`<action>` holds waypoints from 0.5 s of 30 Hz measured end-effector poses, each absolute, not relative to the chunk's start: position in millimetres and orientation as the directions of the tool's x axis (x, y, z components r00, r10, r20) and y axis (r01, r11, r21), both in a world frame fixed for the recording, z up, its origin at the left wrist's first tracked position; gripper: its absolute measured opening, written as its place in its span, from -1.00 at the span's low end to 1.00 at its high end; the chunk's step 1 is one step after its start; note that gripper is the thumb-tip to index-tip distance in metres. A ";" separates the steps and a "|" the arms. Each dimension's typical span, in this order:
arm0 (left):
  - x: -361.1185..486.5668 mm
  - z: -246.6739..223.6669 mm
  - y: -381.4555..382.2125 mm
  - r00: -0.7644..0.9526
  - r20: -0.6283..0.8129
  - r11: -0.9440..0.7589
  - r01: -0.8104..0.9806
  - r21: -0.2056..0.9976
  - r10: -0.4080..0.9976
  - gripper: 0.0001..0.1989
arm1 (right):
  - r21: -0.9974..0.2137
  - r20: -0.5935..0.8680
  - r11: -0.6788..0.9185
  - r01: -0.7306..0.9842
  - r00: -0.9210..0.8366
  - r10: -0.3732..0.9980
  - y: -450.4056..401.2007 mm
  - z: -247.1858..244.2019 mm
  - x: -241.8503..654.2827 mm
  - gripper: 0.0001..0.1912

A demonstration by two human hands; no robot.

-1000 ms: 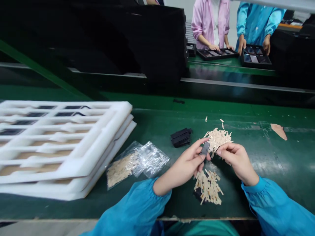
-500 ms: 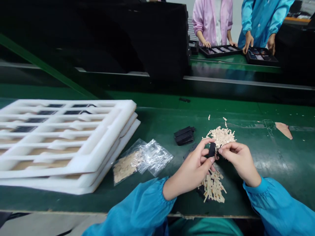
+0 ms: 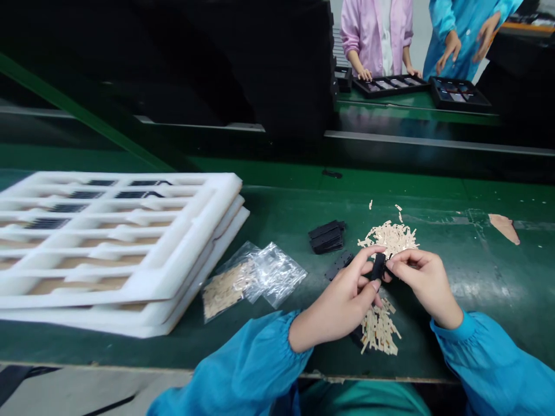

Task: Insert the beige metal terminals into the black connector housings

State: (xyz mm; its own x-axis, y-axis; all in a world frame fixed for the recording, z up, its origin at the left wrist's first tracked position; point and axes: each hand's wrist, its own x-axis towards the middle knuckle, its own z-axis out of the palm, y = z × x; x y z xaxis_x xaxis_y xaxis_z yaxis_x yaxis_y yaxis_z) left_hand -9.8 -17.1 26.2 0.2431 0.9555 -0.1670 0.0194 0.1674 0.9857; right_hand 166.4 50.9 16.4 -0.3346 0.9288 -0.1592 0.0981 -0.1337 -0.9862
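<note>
Between the thumb and fingers of my left hand (image 3: pixel 333 306) is a small flat black part (image 3: pixel 378 267), held up on edge. My right hand (image 3: pixel 425 283) pinches at the part's right edge; a tiny dark bit shows at its fingertips, too small to name. Just behind my hands lies a heap of small beige strips (image 3: pixel 393 236). A second pile of beige strips (image 3: pixel 380 332) lies below them, near the table's front edge. Left of the heap sits a stack of black flat parts (image 3: pixel 326 237), with more black parts (image 3: pixel 338 266) beside my left hand.
White foam trays (image 3: pixel 143 292) are stacked at the left, dark strips in their slots. Clear plastic bags (image 3: pixel 280 274) lie beside them, one holding beige pieces (image 3: pixel 228 293). A beige scrap (image 3: pixel 503 228) is on the right. Across the bench, two people stand at black trays (image 3: pixel 460 104).
The black part in my left hand has turned slightly, and my right fingers stay at its edge. Across the bench, the blue-sleeved person's hands have lifted off the black tray.
</note>
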 end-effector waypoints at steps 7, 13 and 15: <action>-9.5 27.3 -17.1 0.241 -0.138 0.134 0.032 0.990 0.961 -0.49 | -0.984 -0.169 -0.141 0.108 -0.327 0.930 51.1 15.3 165.6 -0.85; -9.7 28.0 -17.6 0.249 -0.124 0.112 0.062 0.992 0.960 -0.50 | -0.983 -0.180 -0.156 0.098 -0.329 0.927 50.7 16.5 165.3 -0.84; -9.9 26.8 -17.6 0.253 -0.123 0.108 0.074 0.991 0.960 -0.50 | -0.983 -0.179 -0.157 0.094 -0.323 0.929 50.7 17.3 165.1 -0.84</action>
State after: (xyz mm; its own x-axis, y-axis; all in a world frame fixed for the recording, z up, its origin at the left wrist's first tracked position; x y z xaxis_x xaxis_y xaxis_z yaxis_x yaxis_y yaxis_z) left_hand -9.9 -17.6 26.8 0.2532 0.9595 -0.1233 0.0739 0.1079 0.9914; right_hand 165.1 50.7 17.3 -0.3226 0.9294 -0.1792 0.0937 -0.1570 -0.9831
